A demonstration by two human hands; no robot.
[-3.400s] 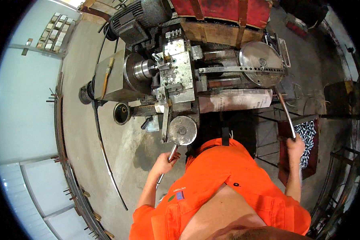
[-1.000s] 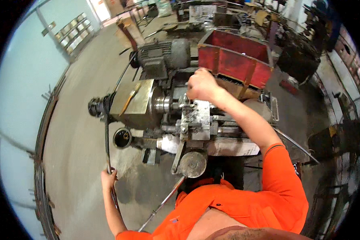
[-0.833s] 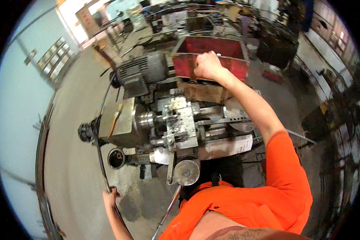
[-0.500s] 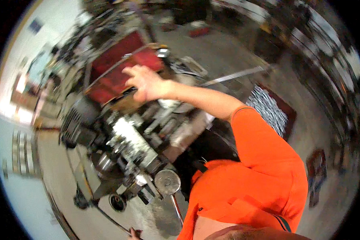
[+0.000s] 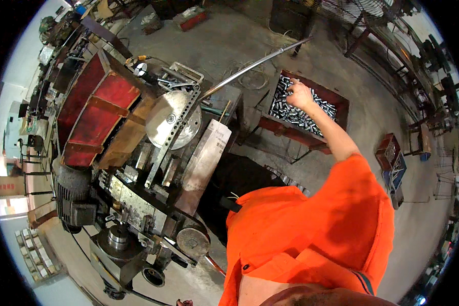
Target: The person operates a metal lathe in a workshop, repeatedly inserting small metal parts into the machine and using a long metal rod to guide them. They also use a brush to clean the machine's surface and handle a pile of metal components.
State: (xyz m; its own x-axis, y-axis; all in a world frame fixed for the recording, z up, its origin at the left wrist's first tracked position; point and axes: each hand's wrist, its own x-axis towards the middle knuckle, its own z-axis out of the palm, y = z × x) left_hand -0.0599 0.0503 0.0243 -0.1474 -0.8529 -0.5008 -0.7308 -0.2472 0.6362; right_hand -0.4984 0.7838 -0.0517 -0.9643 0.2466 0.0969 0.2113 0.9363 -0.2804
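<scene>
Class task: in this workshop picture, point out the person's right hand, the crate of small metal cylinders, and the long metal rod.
right hand point(image 5: 299, 94), head view, back of the hand.
crate of small metal cylinders point(image 5: 290, 132), head view, red front wall.
long metal rod point(image 5: 255, 62), head view, mid-length of the shaft.

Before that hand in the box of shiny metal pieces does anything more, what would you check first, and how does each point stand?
1. Right hand has reached the metal pieces in the red box: ok.
2. Piece gripped: cannot tell, fingers hide it.
3. Long steel rod lies apart from the right arm: ok.
4. Left hand in sight: not ok, barely visible at the lower edge.
5. Lathe stopped: cannot tell.
</scene>
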